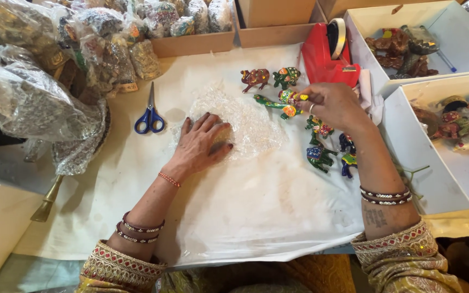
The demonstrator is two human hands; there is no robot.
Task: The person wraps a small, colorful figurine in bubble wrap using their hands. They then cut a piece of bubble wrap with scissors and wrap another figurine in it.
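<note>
White boxes [408, 146]: painted figurines inside | left hand [204, 142] spread flat on bubble wrap [245, 122] | right hand [332, 104] grip pinching figurine [289, 96]

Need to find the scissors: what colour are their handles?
Blue handles on the scissors, seen in the head view.

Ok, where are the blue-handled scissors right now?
The blue-handled scissors lie on the white sheet, left of the left hand and the bubble wrap, beside the wrapped bundles.

Bright even overhead light, soft shadows, sharp.
</note>
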